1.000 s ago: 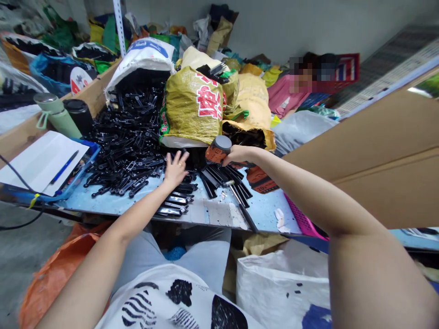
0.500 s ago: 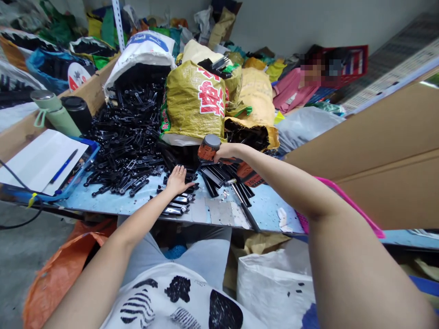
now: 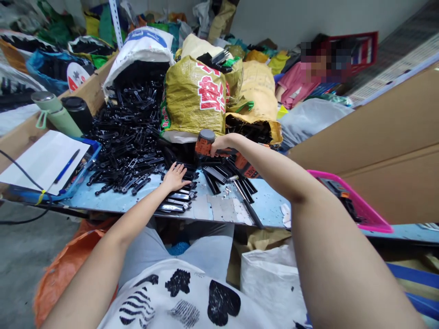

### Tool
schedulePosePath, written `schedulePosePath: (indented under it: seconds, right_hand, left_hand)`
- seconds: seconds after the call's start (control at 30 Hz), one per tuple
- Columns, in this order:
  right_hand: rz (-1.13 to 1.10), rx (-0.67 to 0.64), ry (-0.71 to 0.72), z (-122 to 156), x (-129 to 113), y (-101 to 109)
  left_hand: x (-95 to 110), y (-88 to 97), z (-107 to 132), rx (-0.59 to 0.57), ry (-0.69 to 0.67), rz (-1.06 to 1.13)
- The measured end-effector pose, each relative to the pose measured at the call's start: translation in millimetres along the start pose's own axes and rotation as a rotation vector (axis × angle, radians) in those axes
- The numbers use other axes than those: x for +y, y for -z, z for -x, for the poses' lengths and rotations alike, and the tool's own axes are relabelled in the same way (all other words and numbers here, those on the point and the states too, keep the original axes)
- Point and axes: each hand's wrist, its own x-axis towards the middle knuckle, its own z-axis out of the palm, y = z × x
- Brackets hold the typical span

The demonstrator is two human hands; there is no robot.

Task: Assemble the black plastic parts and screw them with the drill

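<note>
My right hand is wrapped round the handle of an orange and grey cordless drill, its nose pointing down over the far side of the work spot. My left hand lies with fingers spread on a row of black metal pieces set side by side. To the right of them lie flat black strips and a hammer with a dark handle. The drill's tip is hidden behind the parts, so I cannot tell whether it touches one.
A large heap of black parts spills from a white sack. A yellow sack stands behind the drill. At left are a blue tray and a green bottle; at right, a pink basket. A person is beyond.
The drill in my right hand has shifted slightly left and up, and my right forearm has swung left, uncovering more of the pink basket. My left hand stays spread on the row.
</note>
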Motion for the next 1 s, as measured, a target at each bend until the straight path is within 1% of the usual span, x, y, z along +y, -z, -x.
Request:
schedulePosePath:
  seconds: [0.1,0.17,0.23,0.33,0.4,0.47,0.53,0.67,0.73,0.77,0.87,1.0]
  right_hand:
    - [0.049,0.068,-0.015,16,-6,-7]
    - [0.041,0.066,-0.021,27,-7,-17]
    - [0.015,0.03,-0.025,36,-8,-27]
    - [0.045,-0.007,0.014,39,-12,-34]
    - [0.109,-0.018,0.038,37,-16,-35]
    - [0.147,-0.015,0.029,35,-21,-36]
    - [0.161,0.008,0.019,38,-25,-37]
    - [0.234,0.088,0.051,62,-31,-43]
    - [0.247,0.095,0.082,74,-33,-47]
    - [0.24,0.082,0.092,79,-34,-48]
    - [0.205,0.036,0.1,82,-37,-52]
    - [0.186,0.014,0.096,73,-43,-60]
  left_hand:
    - [11,4.4,15,-0.01,0.045,0.059]
    - [19,3.3,25,-0.046,0.083,0.117]
    - [24,0.8,31,-0.071,0.116,0.154]
    - [28,-0.5,32,-0.084,0.135,0.171]
    - [29,2.1,32,-0.095,0.137,0.176]
    - [33,5.9,36,-0.096,0.132,0.179]
    - [39,8.3,50,-0.089,0.104,0.176]
    - [55,3.3,95,-0.034,0.0,0.118]
    - [60,-1.0,112,0.008,0.023,0.069]
    - [61,-2.4,117,0.025,0.045,0.048]
    - [61,-3.6,119,0.043,0.078,0.018]
    - [59,-2.1,114,0.042,0.074,0.01]
